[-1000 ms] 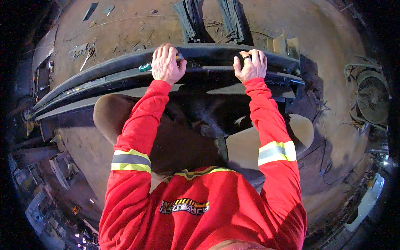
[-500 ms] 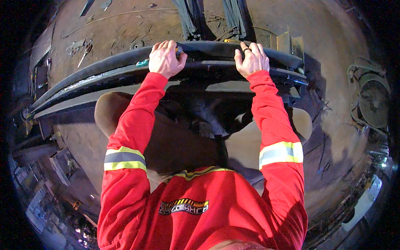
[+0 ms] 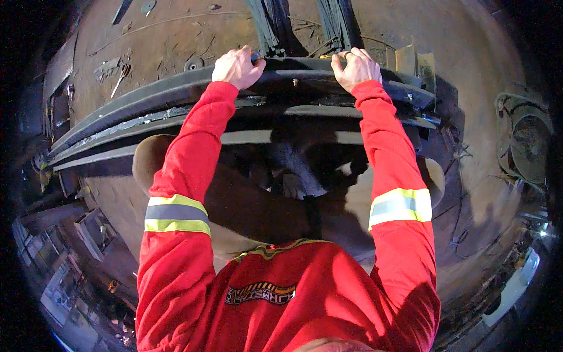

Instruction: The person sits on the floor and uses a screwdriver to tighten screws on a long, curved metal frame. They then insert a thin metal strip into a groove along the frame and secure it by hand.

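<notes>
A long dark metal beam [image 3: 299, 69] runs crosswise in front of me, its face showing a small bolt-like stub between my hands. My left hand [image 3: 238, 69] is closed over the beam's far edge, with a small blue thing showing beside its fingers. Farther right, my right hand [image 3: 358, 69] grips the same edge, a dark ring on one finger. A bit of something yellow peeks out by the right fingertips; I cannot make out what it is. Both sets of fingertips are hidden behind the beam. Nearer to me, another dark metal bar [image 3: 316, 111] lies alongside.
Two bundles of dark flat strips [image 3: 268, 26] lie beyond the beam. An angled metal piece [image 3: 406, 60] stands past its right end. A round fan [image 3: 529, 138] sits at the far right. Small metal parts and a round disc [image 3: 193, 63] lie on the floor, left of the strips.
The beam has tilted away from me under both hands, and its near face now shows more. My hands have moved slightly forward. The teal thing beside my left hand is out of sight.
</notes>
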{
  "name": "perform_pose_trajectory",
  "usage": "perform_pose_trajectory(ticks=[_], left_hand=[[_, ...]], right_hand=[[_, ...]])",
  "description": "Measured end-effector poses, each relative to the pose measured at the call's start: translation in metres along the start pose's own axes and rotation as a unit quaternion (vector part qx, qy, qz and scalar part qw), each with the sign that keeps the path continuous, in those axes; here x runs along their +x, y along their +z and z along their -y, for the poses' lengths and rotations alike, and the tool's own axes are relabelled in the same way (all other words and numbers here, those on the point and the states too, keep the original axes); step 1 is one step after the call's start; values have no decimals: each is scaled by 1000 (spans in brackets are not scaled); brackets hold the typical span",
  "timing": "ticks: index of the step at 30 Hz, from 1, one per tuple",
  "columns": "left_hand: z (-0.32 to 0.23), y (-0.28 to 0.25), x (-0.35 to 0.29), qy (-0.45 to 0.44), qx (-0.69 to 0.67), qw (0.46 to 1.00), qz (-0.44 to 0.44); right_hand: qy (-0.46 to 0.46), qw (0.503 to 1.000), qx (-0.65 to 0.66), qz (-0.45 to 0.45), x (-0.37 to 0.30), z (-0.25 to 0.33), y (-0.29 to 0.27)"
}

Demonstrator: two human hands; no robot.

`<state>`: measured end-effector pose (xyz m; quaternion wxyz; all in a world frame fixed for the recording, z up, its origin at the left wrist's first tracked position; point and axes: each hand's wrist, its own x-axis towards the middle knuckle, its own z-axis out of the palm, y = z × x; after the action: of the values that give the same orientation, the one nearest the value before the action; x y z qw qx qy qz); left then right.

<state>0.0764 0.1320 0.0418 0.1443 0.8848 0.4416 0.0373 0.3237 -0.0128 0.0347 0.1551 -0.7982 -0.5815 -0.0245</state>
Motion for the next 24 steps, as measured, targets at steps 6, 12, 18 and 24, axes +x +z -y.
perform_pose_trajectory(ticks=[6, 12, 18, 24], left_hand=[[-2, -1, 5, -8, -15, 999, 27], [-7, -4, 7, -20, -13, 998, 56], [1, -3, 11, -48, -15, 995, 91], [3, 6, 10, -28, -27, 998, 42]], right_hand=[[25, 999, 8, 29, 2, -6, 4], [54, 996, 13, 69, 4, -2, -2], [88, 989, 21, 119, 12, 6, 0], [87, 992, 60, 62, 6, -3, 3]])
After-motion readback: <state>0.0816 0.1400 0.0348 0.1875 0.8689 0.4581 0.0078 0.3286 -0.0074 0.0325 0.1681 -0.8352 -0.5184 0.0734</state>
